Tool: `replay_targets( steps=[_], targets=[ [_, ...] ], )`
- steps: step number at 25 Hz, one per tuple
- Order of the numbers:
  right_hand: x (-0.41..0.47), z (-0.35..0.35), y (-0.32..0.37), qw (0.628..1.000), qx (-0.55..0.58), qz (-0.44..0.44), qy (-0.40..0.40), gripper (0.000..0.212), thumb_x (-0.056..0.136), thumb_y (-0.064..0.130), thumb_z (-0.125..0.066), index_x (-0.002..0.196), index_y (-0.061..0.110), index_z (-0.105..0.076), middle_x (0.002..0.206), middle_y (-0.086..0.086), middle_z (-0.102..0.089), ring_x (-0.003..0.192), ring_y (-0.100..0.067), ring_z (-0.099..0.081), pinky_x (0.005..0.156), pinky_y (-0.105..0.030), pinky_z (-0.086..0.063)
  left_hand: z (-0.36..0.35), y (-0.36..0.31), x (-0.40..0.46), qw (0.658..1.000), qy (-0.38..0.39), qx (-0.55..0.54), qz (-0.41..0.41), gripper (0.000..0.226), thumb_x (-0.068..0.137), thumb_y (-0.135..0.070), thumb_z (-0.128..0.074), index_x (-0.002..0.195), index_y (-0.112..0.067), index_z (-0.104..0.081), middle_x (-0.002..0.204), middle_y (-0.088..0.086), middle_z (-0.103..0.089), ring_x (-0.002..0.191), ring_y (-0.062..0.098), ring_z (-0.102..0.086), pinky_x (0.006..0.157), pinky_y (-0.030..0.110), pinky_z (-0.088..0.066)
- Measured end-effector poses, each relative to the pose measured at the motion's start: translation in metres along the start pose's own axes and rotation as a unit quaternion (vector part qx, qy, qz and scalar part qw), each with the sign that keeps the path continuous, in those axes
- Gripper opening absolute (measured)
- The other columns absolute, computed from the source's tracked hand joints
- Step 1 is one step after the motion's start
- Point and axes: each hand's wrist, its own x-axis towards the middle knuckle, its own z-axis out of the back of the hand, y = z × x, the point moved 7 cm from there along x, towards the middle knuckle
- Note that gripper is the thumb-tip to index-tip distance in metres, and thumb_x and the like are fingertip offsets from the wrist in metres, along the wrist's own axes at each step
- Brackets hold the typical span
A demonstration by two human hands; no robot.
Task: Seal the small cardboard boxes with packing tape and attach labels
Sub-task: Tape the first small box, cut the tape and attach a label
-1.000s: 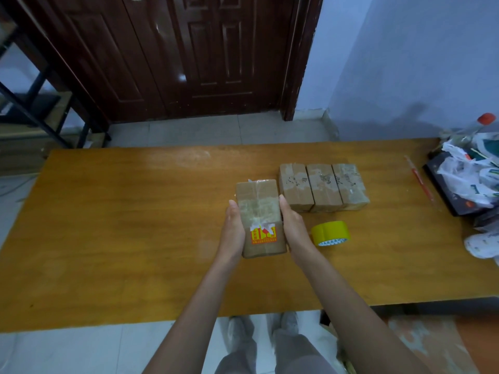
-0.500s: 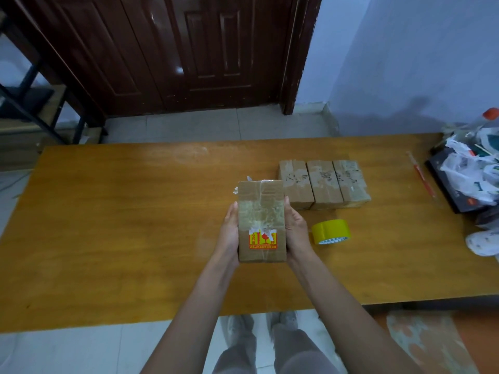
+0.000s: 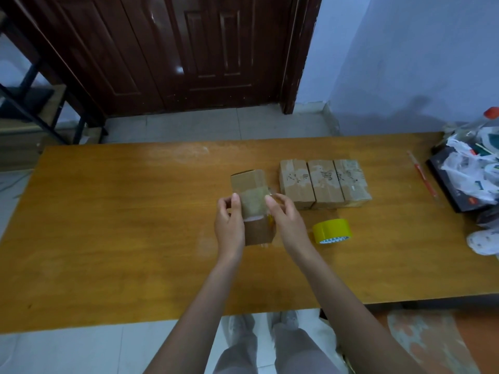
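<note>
A small cardboard box (image 3: 252, 203) with old tape across it is held above the middle of the wooden table (image 3: 108, 225). My left hand (image 3: 229, 225) grips its left side, thumb on the top face. My right hand (image 3: 286, 220) holds its right side with fingers curled round the edge. The far end flap of the box looks slightly lifted. Three taped and scribbled boxes (image 3: 324, 183) lie side by side just right of it. A yellow roll of packing tape (image 3: 332, 230) stands on the table by my right wrist.
A red pen (image 3: 424, 174) lies at the right of the table. A heap of plastic bags and a dark box (image 3: 469, 174) fills the table's right end. Behind the table are a dark wooden door (image 3: 172, 49) and a metal rack (image 3: 29, 103) at the left.
The box has been turned over in both hands: the face with the red and yellow sticker has rolled to the right side, and a plain taped face is now up.
</note>
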Motion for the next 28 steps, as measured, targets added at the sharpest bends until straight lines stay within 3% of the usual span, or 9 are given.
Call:
replay_targets(
  steps=[3, 7, 9, 12, 15, 20, 24, 28],
  targets=[
    [0.0, -0.007, 0.004, 0.999, 0.018, -0.016, 0.029, 0.091, 0.06, 0.081, -0.059, 0.132, 0.027, -0.046, 0.116, 0.009, -0.061, 0.101, -0.005, -0.062, 0.081, -0.029, -0.056, -0.007, -0.004, -0.006, 0.998, 0.032, 0.025, -0.049, 0.03, 0.104, -0.038, -0.037, 0.098, -0.021, -0.061, 0.101, 0.001, -0.066, 0.093, 0.018, -0.064, 0.077, 0.037, -0.054],
    [0.001, -0.001, 0.0, 0.993, 0.106, -0.038, 0.033, 0.074, 0.064, 0.06, -0.078, 0.122, 0.018, -0.059, 0.104, 0.0, -0.072, 0.092, -0.017, -0.071, 0.081, -0.037, -0.059, 0.002, -0.013, -0.004, 0.997, 0.025, -0.044, -0.065, 0.022, 0.102, -0.026, -0.045, 0.09, -0.017, -0.061, 0.086, -0.009, -0.067, 0.074, 0.004, -0.063, 0.062, 0.019, -0.05],
    [0.001, -0.006, -0.002, 0.989, 0.126, -0.046, 0.066, 0.06, 0.075, 0.052, -0.073, 0.12, 0.013, -0.062, 0.102, -0.006, -0.074, 0.091, -0.024, -0.072, 0.081, -0.041, -0.058, 0.006, -0.009, 0.002, 0.998, 0.013, -0.048, -0.027, 0.016, 0.099, -0.032, -0.053, 0.1, -0.016, -0.057, 0.097, 0.0, -0.065, 0.083, 0.012, -0.066, 0.067, 0.028, -0.055],
    [0.0, -0.011, -0.003, 0.984, 0.153, -0.044, 0.085, 0.045, 0.091, 0.042, -0.057, 0.12, 0.008, -0.061, 0.106, -0.015, -0.071, 0.095, -0.03, -0.069, 0.082, -0.042, -0.056, -0.003, 0.002, 0.005, 0.992, 0.09, -0.035, 0.085, 0.048, 0.092, -0.047, -0.059, 0.123, -0.012, -0.047, 0.113, 0.006, -0.064, 0.093, 0.018, -0.07, 0.072, 0.029, -0.059],
    [0.0, -0.007, 0.003, 0.995, 0.083, -0.023, 0.039, 0.056, 0.081, 0.056, -0.064, 0.122, 0.017, -0.058, 0.106, 0.0, -0.07, 0.095, -0.015, -0.069, 0.081, -0.033, -0.058, -0.012, 0.005, 0.002, 0.988, 0.134, 0.02, 0.077, 0.046, 0.092, -0.048, -0.058, 0.122, -0.012, -0.054, 0.111, 0.007, -0.069, 0.095, 0.021, -0.071, 0.077, 0.033, -0.059],
    [0.002, 0.0, 0.009, 0.998, -0.04, -0.008, -0.041, 0.061, 0.078, 0.065, -0.062, 0.121, 0.022, -0.059, 0.1, 0.009, -0.07, 0.085, 0.0, -0.066, 0.068, -0.019, -0.053, -0.011, 0.0, -0.002, 0.994, 0.079, 0.07, 0.004, 0.032, 0.094, -0.047, -0.055, 0.11, -0.019, -0.055, 0.104, 0.003, -0.069, 0.092, 0.02, -0.069, 0.082, 0.049, -0.056],
    [-0.004, -0.001, 0.015, 0.99, -0.118, 0.05, -0.066, 0.047, 0.091, 0.061, -0.046, 0.106, 0.021, -0.065, 0.091, 0.003, -0.072, 0.083, -0.012, -0.067, 0.078, -0.038, -0.054, -0.005, -0.006, -0.008, 0.986, 0.036, 0.142, -0.075, 0.025, 0.096, -0.048, -0.05, 0.102, -0.024, -0.055, 0.096, -0.002, -0.07, 0.086, 0.018, -0.067, 0.077, 0.043, -0.054],
    [-0.008, -0.004, 0.017, 0.981, -0.155, 0.074, -0.085, 0.054, 0.098, 0.054, -0.032, 0.094, 0.01, -0.065, 0.08, -0.005, -0.069, 0.074, -0.02, -0.066, 0.072, -0.044, -0.052, -0.001, -0.009, -0.011, 0.975, 0.012, 0.193, -0.107, 0.028, 0.102, -0.045, -0.037, 0.097, -0.022, -0.053, 0.089, 0.0, -0.067, 0.081, 0.021, -0.065, 0.069, 0.036, -0.049]
  ],
)
